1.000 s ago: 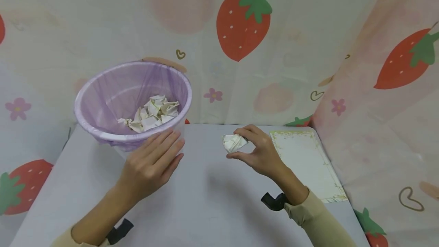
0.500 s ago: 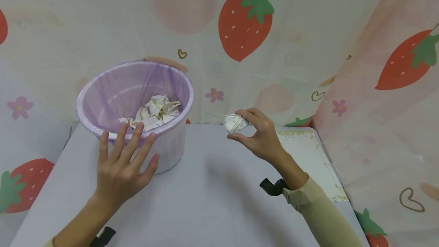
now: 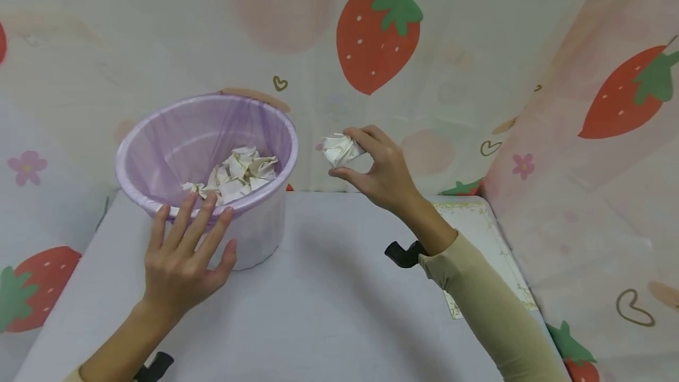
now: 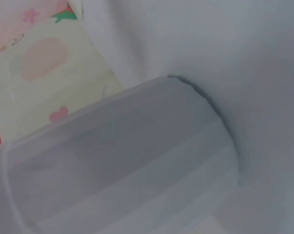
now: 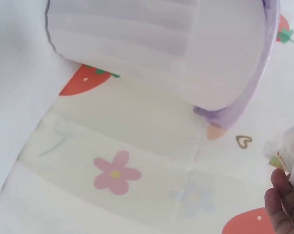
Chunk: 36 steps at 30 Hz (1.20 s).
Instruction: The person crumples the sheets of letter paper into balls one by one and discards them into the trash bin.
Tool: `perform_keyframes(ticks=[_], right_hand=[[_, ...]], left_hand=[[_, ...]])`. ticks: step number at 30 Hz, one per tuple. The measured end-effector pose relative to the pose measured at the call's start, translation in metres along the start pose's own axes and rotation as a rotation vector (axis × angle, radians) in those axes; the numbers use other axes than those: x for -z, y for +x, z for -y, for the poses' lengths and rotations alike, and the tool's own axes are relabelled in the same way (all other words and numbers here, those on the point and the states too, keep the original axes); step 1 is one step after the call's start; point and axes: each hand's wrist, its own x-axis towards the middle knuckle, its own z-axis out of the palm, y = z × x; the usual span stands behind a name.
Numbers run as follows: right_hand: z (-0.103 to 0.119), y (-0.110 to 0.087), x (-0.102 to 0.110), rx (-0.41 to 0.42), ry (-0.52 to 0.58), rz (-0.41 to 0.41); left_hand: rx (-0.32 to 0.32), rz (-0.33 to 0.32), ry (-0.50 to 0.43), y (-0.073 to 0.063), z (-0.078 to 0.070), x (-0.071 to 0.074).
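My right hand [image 3: 379, 170] pinches a crumpled paper ball [image 3: 341, 150] between thumb and fingers, held up to the right of the bin's rim. In the right wrist view, part of the paper ball [image 5: 279, 155] and the fingertips [image 5: 280, 181] show at the right edge. A white trash bin [image 3: 260, 234] with a purple liner bag [image 3: 175, 152] stands at the left. Several crumpled papers [image 3: 241, 173] lie inside it. My left hand [image 3: 180, 270] has its fingers spread, the tips at the bin's near rim. The left wrist view shows the bin's side [image 4: 122, 156], not the hand.
A stack or sheet of white paper with a gold floral border [image 3: 467, 229] lies at the table's right, partly behind my right forearm. The white table [image 3: 297, 311] meets a strawberry-printed backdrop [image 3: 477, 46] behind and at the sides.
My right hand has risen with the paper ball and shifted left toward the bin. My left hand has moved left along the near rim and spread its fingers.
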Motion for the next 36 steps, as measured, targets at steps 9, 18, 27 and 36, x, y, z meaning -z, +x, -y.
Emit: perform_keyframes(ticks=[9,18,27,36], right_hand=[[0.018,0.045,-0.016,0.024,0.015,0.058],[0.040,0.082,-0.036,0.000,-0.011,0.174],[0.057,0.101,-0.053,-0.055,-0.074,0.318],[0.070,0.120,-0.080,-0.110,-0.071,0.417]], left_hand=[[0.005,-0.059,-0.004,-0.002,0.004,-0.005],[0.012,-0.108,-0.024,-0.003,0.003,-0.010],[0.017,-0.113,-0.022,-0.003,0.001,-0.012],[0.027,-0.118,-0.019,-0.003,0.000,-0.013]])
